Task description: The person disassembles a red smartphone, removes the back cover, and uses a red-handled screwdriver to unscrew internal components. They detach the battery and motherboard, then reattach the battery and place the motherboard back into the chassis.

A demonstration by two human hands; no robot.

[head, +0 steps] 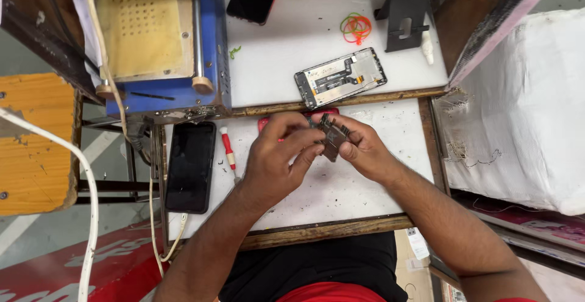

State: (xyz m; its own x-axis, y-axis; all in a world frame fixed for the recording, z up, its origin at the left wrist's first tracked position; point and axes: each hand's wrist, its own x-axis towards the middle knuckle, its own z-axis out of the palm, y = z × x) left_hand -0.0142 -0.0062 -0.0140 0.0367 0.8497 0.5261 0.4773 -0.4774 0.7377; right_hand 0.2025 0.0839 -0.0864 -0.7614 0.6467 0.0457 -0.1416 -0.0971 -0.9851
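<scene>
Gripping a small dark phone part [333,136] between them, both hands hold it just above the white desk [341,186]: the left hand [277,159] pinches its near edge, the right hand [359,146] closes on its far side, seemingly to steady it. Behind the part, partly hidden by the hands, lies a red object [268,122]. Farther behind the part sits an opened phone screen assembly [340,78], face down. Left of the part lie a red-handled screwdriver [228,149] and a black phone [190,166].
</scene>
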